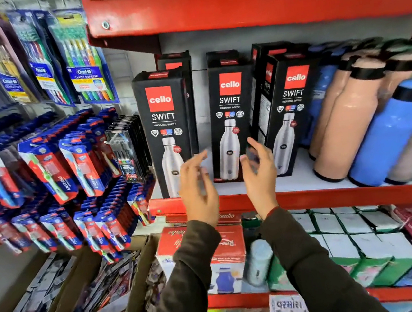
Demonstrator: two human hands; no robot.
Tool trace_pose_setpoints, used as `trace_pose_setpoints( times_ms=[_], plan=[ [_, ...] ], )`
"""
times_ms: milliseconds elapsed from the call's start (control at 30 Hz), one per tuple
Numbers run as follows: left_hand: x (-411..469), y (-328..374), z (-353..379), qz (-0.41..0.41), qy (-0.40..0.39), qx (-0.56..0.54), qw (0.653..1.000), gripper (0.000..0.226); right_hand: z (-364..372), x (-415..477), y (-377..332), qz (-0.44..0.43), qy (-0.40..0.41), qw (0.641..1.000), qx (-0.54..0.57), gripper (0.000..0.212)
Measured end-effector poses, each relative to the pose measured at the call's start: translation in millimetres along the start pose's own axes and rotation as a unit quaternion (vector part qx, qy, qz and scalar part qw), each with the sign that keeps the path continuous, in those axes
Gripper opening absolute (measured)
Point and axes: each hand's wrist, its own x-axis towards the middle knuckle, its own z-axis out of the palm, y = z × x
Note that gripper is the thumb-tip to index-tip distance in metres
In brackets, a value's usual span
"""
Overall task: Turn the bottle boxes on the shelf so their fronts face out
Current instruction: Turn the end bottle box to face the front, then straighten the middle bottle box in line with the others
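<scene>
Sleeves: dark brown cloth covers both your forearms, which rise from below toward the red metal shelf edge (331,197); both wrists are level with that edge.
Left hand (197,182): you hold it palm toward the other hand, fingers spread loose and blurred by motion, gripping nothing. It hangs in front of the lower right corner of the left black cardboard bottle box (165,132).
Right hand (258,170): likewise wide and empty, fingers curled forward, thumb side up. The fingertips (250,141) overlap the gap between the two boxes beyond them, but whether they touch cardboard you cannot tell from this view.
Pose, my reading: your palms face each other about one box apart, which looks like a bracket shaped to take a box by its two sides and twist it.
Middle black bottle box (231,117): it stands upright just beyond and between your hands, its red logo and printed steel bottle already facing out.
Left box: just past your left hand, nearest the edge, front out as well.
Right black bottle box (291,111): beyond and to the right of your right hand, it sits skewed so a printed side panel shows beside the front; this one seems least square.
Rear boxes (174,60): further back, only their tops show, so their facing is unclear.
Loose bottles (349,125): peach and blue, standing well to the right of your right hand, not part of the job.
</scene>
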Motion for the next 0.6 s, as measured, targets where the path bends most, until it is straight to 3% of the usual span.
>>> trace_pose_setpoints(
  times_ms=[133, 267, 367, 600],
  plan=[
    [4.2, 7.1, 39.0, -0.068, -0.074, 0.002, 0.995, 0.047, -0.9, 15.6, 10.6, 0.049, -0.053, 0.997, -0.035, 0.048],
    [21.3, -4.9, 62.4, -0.223, -0.081, -0.031, 0.971, 0.051, -1.8, 24.8, 17.4, 0.088, -0.082, 0.992, -0.029, 0.050],
    [32.2, -20.4, 68.6, -0.294, -0.086, -0.036, 0.951, 0.047, -1.8, 30.9, 19.4, 0.095, -0.094, 0.990, -0.041, 0.047],
    [30.1, -28.0, 62.4, -0.288, -0.050, 0.012, 0.956, 0.038, -2.7, 31.1, 22.1, 0.101, -0.082, 0.991, -0.029, 0.041]
  ],
)
